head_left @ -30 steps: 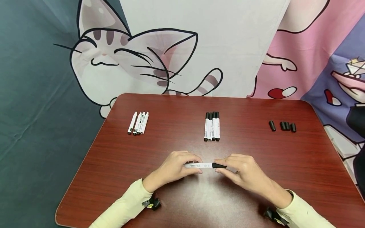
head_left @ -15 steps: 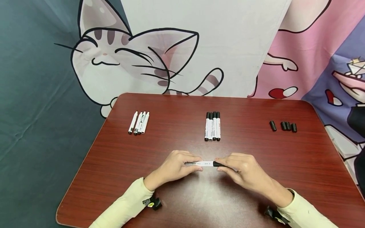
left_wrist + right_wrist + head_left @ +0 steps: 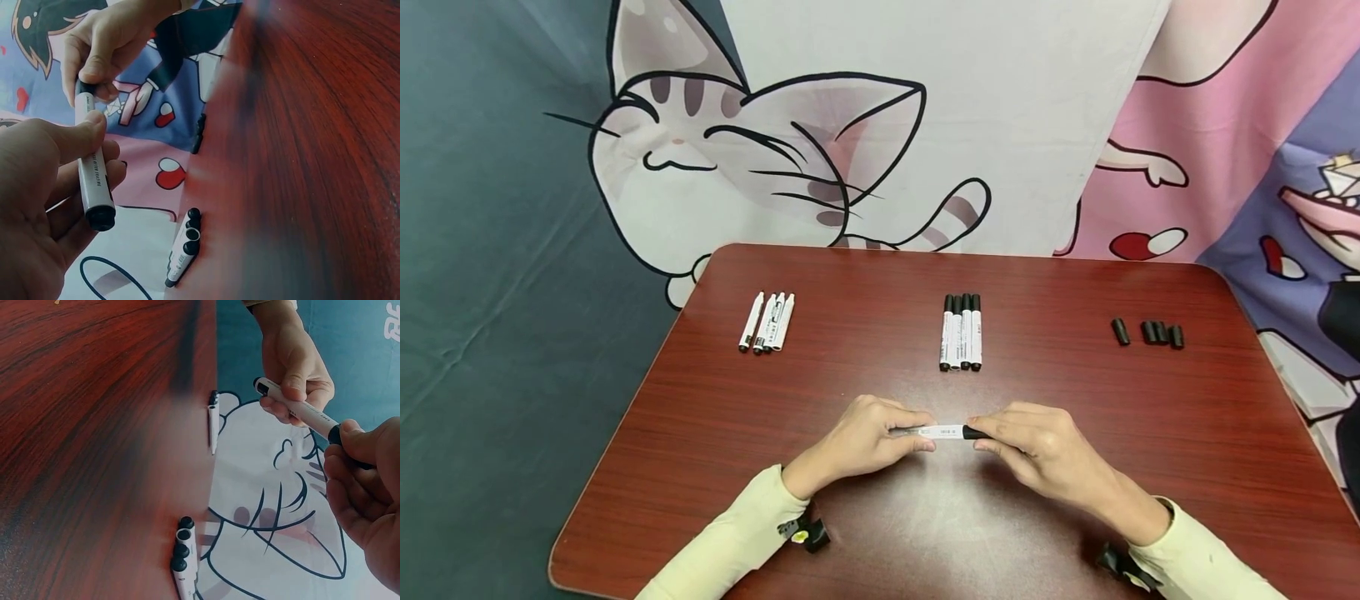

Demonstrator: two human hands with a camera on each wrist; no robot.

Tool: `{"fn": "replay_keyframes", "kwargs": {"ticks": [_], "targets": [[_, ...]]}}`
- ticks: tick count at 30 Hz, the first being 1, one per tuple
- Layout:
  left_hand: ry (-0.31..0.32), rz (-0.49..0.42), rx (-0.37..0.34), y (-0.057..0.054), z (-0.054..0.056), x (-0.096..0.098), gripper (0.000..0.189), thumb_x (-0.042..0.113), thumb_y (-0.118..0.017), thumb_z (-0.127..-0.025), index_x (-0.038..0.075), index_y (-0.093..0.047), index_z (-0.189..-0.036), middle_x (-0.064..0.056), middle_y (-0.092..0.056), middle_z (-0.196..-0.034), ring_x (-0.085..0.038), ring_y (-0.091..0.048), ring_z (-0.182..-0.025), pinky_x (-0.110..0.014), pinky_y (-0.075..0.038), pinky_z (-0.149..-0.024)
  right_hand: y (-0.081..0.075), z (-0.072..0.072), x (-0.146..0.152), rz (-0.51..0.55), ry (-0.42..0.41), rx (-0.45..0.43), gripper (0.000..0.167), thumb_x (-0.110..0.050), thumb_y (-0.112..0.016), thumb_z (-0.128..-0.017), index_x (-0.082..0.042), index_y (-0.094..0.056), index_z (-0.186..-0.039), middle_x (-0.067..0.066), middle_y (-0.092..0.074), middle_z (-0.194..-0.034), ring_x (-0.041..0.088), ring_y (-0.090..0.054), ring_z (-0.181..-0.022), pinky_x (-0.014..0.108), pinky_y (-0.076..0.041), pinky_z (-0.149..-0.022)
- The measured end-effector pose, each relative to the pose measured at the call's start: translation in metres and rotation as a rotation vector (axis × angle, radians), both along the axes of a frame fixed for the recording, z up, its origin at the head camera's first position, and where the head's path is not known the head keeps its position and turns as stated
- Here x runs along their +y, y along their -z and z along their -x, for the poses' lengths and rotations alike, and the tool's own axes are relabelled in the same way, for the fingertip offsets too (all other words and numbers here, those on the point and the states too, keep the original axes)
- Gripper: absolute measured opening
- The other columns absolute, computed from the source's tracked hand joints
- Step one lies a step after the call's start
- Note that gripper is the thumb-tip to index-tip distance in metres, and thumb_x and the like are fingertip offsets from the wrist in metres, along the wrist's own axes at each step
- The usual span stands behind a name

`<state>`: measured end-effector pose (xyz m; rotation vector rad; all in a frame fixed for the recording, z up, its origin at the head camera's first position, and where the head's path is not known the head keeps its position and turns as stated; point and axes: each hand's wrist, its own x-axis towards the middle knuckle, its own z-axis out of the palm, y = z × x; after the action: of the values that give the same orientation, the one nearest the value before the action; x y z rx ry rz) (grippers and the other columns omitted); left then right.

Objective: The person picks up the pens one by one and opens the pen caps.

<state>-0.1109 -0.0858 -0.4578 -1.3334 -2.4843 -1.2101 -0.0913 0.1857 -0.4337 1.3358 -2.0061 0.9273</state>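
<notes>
Foremost, left hand: grips the marker by its white barrel.
Right hand: pinches its black cap.
Position: level between both hands, above the counter.
Handling: likely light, stiff, slightly slick; barrel and cap look the surest holds.
Farther back: capless markers left, capped markers centre, loose caps right.
Backdrop: cat-print cloth.

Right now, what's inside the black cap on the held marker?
The held marker's white barrel runs up to the cap, which the right hand pinches; the cap's inside is covered, unseen.
</notes>
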Motion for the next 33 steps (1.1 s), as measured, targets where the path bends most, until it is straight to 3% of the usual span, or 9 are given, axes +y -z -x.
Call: {"fn": "replay_keyframes", "kwargs": {"ticks": [6, 11, 16, 27, 33], "targets": [[0.024, -0.014, -0.021, 0.003, 0.001, -0.002, 0.022, 0.021, -0.081, -0.088, 0.011, -0.081, -0.108, 0.003, -0.078, -0.094, 0.007, -0.044, -0.062, -0.009, -0.034, -0.052, -0.007, 0.000, 0.000, 0.033, -0.028, 0.052, 0.027, -0.018, -0.059, -0.105, 0.001, -0.078, -0.101, 0.007, -0.076, -0.087, 0.012, -0.067, -0.072, 0.022, -0.056, -0.065], [-0.033, -0.088, 0.004, 0.006, -0.001, -0.010, 0.021, 0.019, -0.083, -0.086, 0.011, -0.081, -0.106, 0.005, -0.076, -0.087, 0.007, -0.046, -0.063, -0.009, -0.038, -0.053, -0.019, -0.001, 0.006, 0.100, -0.021, 0.065, 0.025, -0.018, -0.063, -0.103, 0.002, -0.078, -0.096, 0.008, -0.076, -0.087, 0.014, -0.068, -0.072, 0.022, -0.056, -0.066], [-0.088, -0.125, -0.006, 0.005, -0.001, -0.017, 0.019, 0.019, -0.084, -0.085, 0.014, -0.081, -0.103, 0.010, -0.069, -0.077, 0.007, -0.041, -0.061, -0.010, -0.035, -0.052, -0.024, -0.003, 0.012, 0.130, 0.031, 0.034, 0.028, -0.023, -0.067, -0.101, 0.002, -0.078, -0.094, 0.007, -0.076, -0.085, 0.013, -0.068, -0.072, 0.019, -0.055, -0.068], [-0.094, -0.139, -0.081, 0.005, -0.002, -0.020, 0.020, 0.016, -0.084, -0.085, 0.014, -0.080, -0.104, 0.009, -0.069, -0.079, 0.003, -0.043, -0.060, -0.012, -0.036, -0.052, -0.019, -0.005, 0.019, 0.160, 0.099, -0.055, 0.026, -0.026, -0.071, -0.098, -0.001, -0.079, -0.097, 0.003, -0.076, -0.084, 0.009, -0.069, -0.073, 0.017, -0.052, -0.067], [-0.128, -0.150, -0.139, 0.004, -0.003, -0.021, 0.019, 0.016, -0.083, -0.086, 0.013, -0.080, -0.104, 0.009, -0.067, -0.076, 0.002, -0.036, -0.052, -0.011, -0.030, -0.046, -0.015, -0.004, 0.022, 0.187, 0.139, -0.087, 0.028, -0.028, -0.072, -0.098, 0.000, -0.079, -0.098, 0.005, -0.077, -0.084, 0.008, -0.069, -0.072, 0.017, -0.051, -0.066]]}}
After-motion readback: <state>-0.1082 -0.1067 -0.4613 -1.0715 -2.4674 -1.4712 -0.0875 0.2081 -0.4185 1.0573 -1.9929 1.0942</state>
